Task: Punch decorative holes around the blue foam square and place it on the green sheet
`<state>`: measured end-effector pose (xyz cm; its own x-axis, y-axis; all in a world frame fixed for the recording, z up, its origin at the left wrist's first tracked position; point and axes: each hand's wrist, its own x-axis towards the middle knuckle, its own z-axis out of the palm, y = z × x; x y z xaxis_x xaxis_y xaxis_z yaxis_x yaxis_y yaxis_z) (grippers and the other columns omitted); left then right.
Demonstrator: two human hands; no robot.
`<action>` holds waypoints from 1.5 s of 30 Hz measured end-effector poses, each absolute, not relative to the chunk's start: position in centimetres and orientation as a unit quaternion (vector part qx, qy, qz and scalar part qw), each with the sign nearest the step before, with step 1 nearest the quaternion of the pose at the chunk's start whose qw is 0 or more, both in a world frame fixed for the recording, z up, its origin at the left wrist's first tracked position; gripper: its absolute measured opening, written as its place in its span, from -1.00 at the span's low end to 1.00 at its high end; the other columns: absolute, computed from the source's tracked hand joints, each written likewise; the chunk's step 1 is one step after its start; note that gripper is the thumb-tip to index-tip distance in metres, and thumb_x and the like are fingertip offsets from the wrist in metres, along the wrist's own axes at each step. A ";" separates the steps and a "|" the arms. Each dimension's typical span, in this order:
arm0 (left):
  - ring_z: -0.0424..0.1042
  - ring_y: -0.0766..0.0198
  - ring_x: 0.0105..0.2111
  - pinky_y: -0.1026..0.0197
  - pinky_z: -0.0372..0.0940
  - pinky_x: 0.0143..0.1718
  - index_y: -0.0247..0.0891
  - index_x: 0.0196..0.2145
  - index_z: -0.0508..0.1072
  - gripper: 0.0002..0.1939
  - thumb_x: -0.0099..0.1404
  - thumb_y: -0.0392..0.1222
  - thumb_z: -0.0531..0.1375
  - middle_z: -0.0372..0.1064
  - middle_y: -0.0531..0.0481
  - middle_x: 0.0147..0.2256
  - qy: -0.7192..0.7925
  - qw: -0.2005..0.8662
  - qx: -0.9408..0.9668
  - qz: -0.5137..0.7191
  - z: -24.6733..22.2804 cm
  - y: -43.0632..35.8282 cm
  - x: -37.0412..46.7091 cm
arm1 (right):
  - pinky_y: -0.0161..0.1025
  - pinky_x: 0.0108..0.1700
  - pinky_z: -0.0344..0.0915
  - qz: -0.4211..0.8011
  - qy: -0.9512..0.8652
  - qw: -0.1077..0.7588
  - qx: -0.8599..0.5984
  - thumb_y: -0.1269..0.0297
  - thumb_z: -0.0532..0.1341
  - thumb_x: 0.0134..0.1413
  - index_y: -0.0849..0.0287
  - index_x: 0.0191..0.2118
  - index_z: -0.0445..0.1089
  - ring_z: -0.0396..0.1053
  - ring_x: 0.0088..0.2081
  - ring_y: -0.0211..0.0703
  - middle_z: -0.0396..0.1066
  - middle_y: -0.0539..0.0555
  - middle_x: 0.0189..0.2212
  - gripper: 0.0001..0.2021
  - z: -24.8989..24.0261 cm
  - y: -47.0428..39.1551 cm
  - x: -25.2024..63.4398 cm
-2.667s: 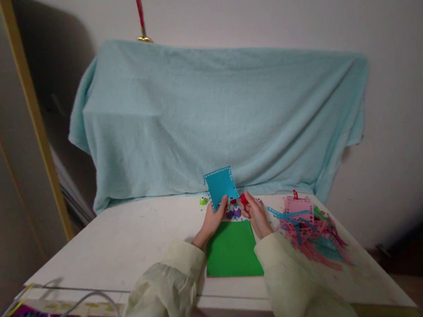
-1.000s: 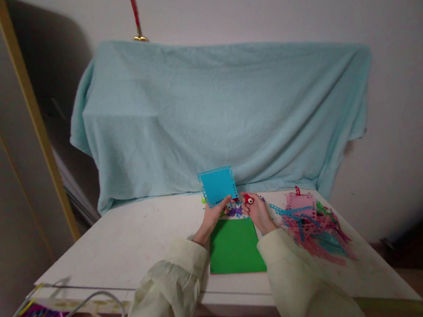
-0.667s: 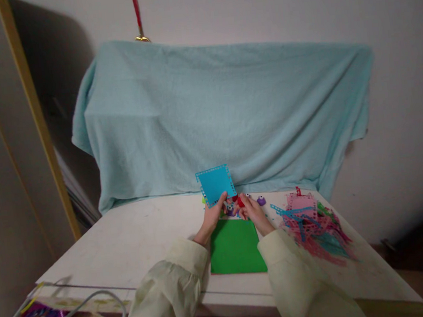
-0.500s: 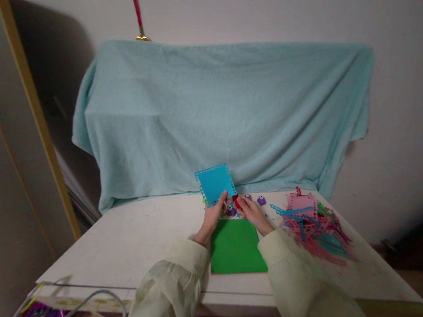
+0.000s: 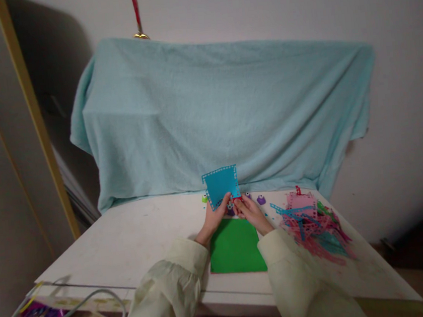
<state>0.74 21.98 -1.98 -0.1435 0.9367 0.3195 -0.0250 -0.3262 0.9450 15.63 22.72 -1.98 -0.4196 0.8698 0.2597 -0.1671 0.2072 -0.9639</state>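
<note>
My left hand (image 5: pixel 216 216) pinches the lower edge of a blue paper square (image 5: pixel 222 185), thumb on its face, and holds it upright above the table. Small holes run along the paper's edges. My right hand (image 5: pixel 252 211) is closed on a small red paper punch (image 5: pixel 237 199), at the paper's lower right corner; fingers cover part of it. Below both hands lies a flat green sheet (image 5: pixel 237 245). Small purple pieces with eyes, one of them a purple figure (image 5: pixel 261 199), sit behind my right hand. A green figure (image 5: pixel 204 198) is partly behind the paper.
Right of my hands, a heap of punched paper strips (image 5: pixel 310 226) in pink, blue and green lies on the white table (image 5: pixel 148 239). A light blue cloth (image 5: pixel 222 112) hangs at the table's back edge. A pale cable (image 5: pixel 93 294) loops at the front left.
The blue paper has shifted slightly right and tilted. The red punch has turned at its lower right corner, with my right fingers now closer to my left hand.
</note>
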 end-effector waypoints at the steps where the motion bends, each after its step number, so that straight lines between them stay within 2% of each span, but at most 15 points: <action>1: 0.19 0.37 -0.64 0.28 0.12 -0.54 -0.27 -0.58 0.34 -0.58 0.19 0.13 0.22 0.21 0.09 -0.68 0.432 0.384 0.530 0.620 -2.0 22.0 0.7 | -0.35 -0.60 -0.13 0.564 -0.625 0.461 -0.280 -0.05 0.18 0.14 0.11 -0.16 0.29 0.01 -0.64 -0.40 0.25 -0.09 -0.55 -0.66 -2.0 22.7 15.6; 9: 0.25 0.34 -0.56 0.28 0.20 -0.48 -0.27 -0.50 0.38 -0.65 0.23 0.09 0.20 0.29 0.06 -0.56 0.411 0.329 0.557 0.642 -2.0 22.1 0.7 | -0.36 -0.59 -0.10 0.576 -0.617 0.460 -0.276 0.00 0.29 0.04 0.08 -0.08 0.26 0.05 -0.62 -0.38 0.30 -0.08 -0.50 -0.60 -2.2 22.7 15.5; 16: 0.21 0.36 -0.60 0.29 0.14 -0.54 -0.27 -0.48 0.40 -0.64 0.23 0.10 0.20 0.26 0.08 -0.60 0.421 0.333 0.555 0.636 -2.1 21.9 0.7 | -0.36 -0.59 -0.07 0.555 -0.625 0.461 -0.298 -0.05 0.26 0.04 0.09 -0.12 0.30 0.08 -0.62 -0.37 0.32 -0.06 -0.50 -0.61 -2.0 22.6 15.4; 19: 0.20 0.37 -0.62 0.29 0.12 -0.56 -0.27 -0.49 0.40 -0.60 0.24 0.14 0.17 0.23 0.09 -0.62 0.439 0.337 0.521 0.650 -2.1 22.0 0.6 | -0.33 -0.57 0.02 0.471 -0.650 0.478 -0.358 -0.11 0.19 0.07 0.13 -0.22 0.35 0.14 -0.60 -0.31 0.34 -0.03 -0.51 -0.62 -1.8 23.0 16.3; 22: 0.21 0.37 -0.62 0.29 0.13 -0.55 -0.27 -0.52 0.36 -0.56 0.25 0.18 0.14 0.23 0.08 -0.62 0.449 0.337 0.488 0.669 -2.0 22.2 0.5 | -0.28 -0.42 0.17 0.281 -0.681 0.506 -0.449 -0.09 0.23 0.03 0.15 -0.32 0.37 0.27 -0.47 -0.19 0.37 0.02 -0.49 -0.64 -1.9 23.5 18.0; 25: 0.20 0.38 -0.64 0.29 0.14 -0.55 -0.26 -0.55 0.33 -0.52 0.25 0.22 0.12 0.20 0.09 -0.65 0.450 0.350 0.473 0.672 -1.9 22.4 0.4 | -0.23 -0.32 0.21 0.136 -0.708 0.468 -0.512 -0.01 0.27 0.01 0.14 -0.29 0.37 0.30 -0.43 -0.14 0.40 0.04 -0.43 -0.69 -2.3 23.9 19.2; 30: 0.19 0.37 -0.65 0.28 0.16 -0.55 -0.24 -0.56 0.30 -0.49 0.24 0.27 0.09 0.19 0.09 -0.65 0.449 0.357 0.452 0.683 -2.1 22.5 0.3 | -0.17 -0.22 0.25 0.070 -0.765 0.380 -0.515 0.18 0.30 -0.01 0.14 -0.23 0.37 0.35 -0.32 -0.06 0.38 0.08 -0.35 -0.77 -3.0 23.7 19.2; 38: 0.19 0.37 -0.65 0.29 0.16 -0.55 -0.22 -0.59 0.26 -0.49 0.24 0.27 0.09 0.14 0.12 -0.66 0.467 0.339 0.417 0.702 -2.1 22.9 -0.1 | -0.17 -0.12 0.28 0.049 -0.795 0.309 -0.520 0.34 0.31 -0.05 0.11 -0.17 0.38 0.37 -0.17 -0.05 0.33 0.12 -0.15 -0.74 -3.6 23.4 19.3; 45: 0.21 0.38 -0.64 0.29 0.16 -0.53 -0.24 -0.58 0.30 -0.50 0.25 0.25 0.10 0.19 0.10 -0.65 0.458 0.331 0.436 0.700 -2.1 22.7 0.0 | -0.17 -0.08 0.29 0.046 -0.805 0.292 -0.514 0.34 0.31 -0.04 0.11 -0.12 0.38 0.38 -0.14 -0.05 0.33 0.12 -0.14 -0.71 -3.8 23.4 19.4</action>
